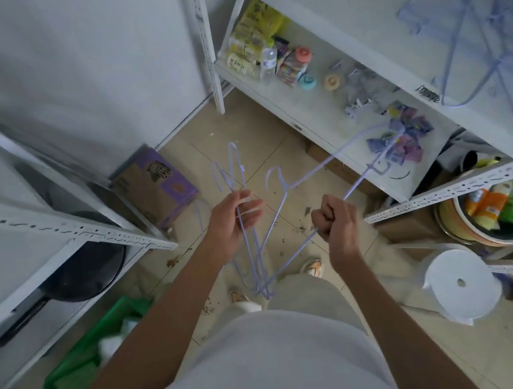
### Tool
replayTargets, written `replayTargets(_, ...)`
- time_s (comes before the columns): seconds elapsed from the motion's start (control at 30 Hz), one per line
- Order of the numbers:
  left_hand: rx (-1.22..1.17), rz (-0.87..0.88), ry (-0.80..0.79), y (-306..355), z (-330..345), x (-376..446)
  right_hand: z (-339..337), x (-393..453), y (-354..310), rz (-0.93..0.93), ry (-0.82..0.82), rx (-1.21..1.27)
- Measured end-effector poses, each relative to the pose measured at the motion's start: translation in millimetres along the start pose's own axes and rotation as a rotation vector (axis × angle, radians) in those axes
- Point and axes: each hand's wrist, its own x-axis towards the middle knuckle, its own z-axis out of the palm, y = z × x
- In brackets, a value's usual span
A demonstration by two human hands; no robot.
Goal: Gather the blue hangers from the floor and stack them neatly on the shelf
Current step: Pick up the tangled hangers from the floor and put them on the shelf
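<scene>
Both hands hold blue hangers above floor.
Left hand (235, 219) pinches about three hangers (246, 227); right hand (336, 217), fisted, grips one hanger (356, 183). More on shelf (341, 24).

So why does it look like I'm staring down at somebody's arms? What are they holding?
The camera sits on a person's head and looks down, so you see what they see. There is no robot here, only two bare hands.

The left hand holds a bunch of thin blue hangers. The right hand is a fist around one more hanger, which sticks out toward the shelf on the right.

That shelf holds bottles, snack packets and a roll of tape. On the higher shelf, more hangers already lie in a pile.

Down on the floor are a cardboard box, a green tray and some crumbs.
</scene>
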Motion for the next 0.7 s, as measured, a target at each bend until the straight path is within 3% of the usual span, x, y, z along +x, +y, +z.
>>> replayTargets(0.17, -0.028, 0.002, -0.006, 22, -3, 7, -20, -2, -70, -0.120, -0.156, -0.073)
replayTargets(0.3, -0.125, 0.074, -0.012, 39, -4, 7, -37, -11, -116, -0.207, -0.082, 0.041)
replayTargets(0.43, -0.056, 0.097, -0.018, 36, -1, 4, -44, -10, -133, -0.223, -0.047, 0.159)
replayTargets(0.53, -0.063, 0.075, -0.058, 27, -1, 2, -41, -8, -131, -0.215, -0.062, 0.031)
replayTargets(0.7, -0.181, 0.077, -0.065, 26, -5, 4, -28, -23, -128, -0.223, -0.239, -0.155)
